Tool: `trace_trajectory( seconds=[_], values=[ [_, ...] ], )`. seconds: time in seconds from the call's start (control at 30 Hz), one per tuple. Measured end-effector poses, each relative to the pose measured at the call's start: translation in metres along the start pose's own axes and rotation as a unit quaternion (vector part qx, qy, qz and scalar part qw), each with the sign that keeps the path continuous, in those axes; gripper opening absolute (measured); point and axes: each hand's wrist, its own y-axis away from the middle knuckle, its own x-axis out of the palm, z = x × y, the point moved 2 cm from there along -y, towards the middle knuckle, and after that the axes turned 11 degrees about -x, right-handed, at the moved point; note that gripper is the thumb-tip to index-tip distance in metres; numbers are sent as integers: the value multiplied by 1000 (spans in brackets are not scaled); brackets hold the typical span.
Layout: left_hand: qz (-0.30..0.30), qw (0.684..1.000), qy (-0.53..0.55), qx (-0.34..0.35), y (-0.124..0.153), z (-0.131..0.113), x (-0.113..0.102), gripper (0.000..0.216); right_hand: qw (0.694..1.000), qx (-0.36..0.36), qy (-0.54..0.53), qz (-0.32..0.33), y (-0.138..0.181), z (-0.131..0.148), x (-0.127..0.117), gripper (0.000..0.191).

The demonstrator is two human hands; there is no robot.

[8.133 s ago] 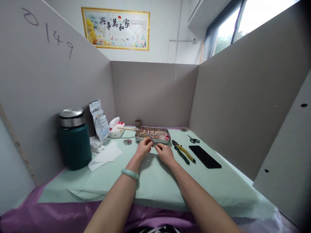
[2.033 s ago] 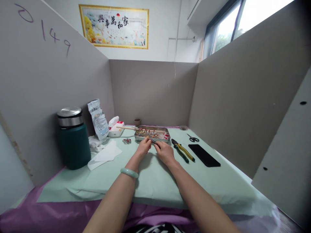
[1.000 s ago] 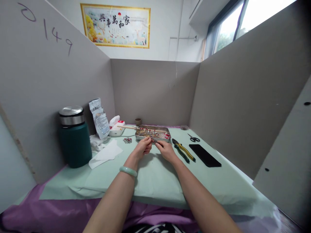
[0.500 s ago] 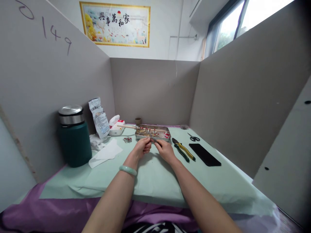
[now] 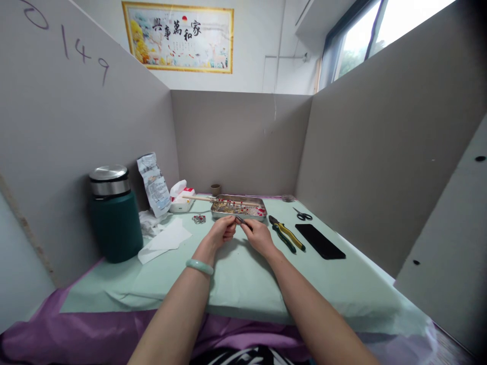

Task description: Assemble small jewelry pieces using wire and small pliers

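My left hand [image 5: 223,230] is closed in a pinch at the near edge of the metal tray [image 5: 216,215]; what its fingertips hold is too small to make out. Close beside it, my right hand [image 5: 258,237] is closed around a slim dark metal tool [image 5: 242,221], perhaps tweezers or fine pliers. The tool's tip reaches the left fingertips. Red beads [image 5: 261,210] and small gold-coloured pieces lie in the tray just beyond both hands. A thin wooden stick [image 5: 198,198] rests across the tray's left rim.
Right of my hands lie green-and-yellow pliers [image 5: 286,235], black scissors [image 5: 303,215] and a black phone-like slab [image 5: 320,242]. On the left are a small beaded heap [image 5: 199,219], white paper [image 5: 167,241], a tissue pack [image 5: 181,202], a foil pouch [image 5: 154,185] and a green flask [image 5: 115,223]. Partitions surround the table.
The whole view has shifted very slightly. Both hands stay together in front of the tray, and the dark tool's tip has moved a little against the left fingertips.
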Motion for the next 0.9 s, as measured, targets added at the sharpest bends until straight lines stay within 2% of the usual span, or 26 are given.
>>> trace_trajectory(
  seconds=[0.47,0.6,0.77,0.9],
  values=[
    [-16,1000,-15,-21,-1,-1,-2,16,1000,-2,-4,11,-2,1,-1,26],
    [-23,999,-22,-5,1,-2,0,19,1000,-4,-1,4,-1,2,-2,26],
    [-14,999,-27,14,2,-3,1,21,1000,-2,-12,-7,-1,-1,-2,26],
    [18,999,-9,30,2,-3,1,23,999,-2,-38,-7,-2,0,-1,26]
  ],
)
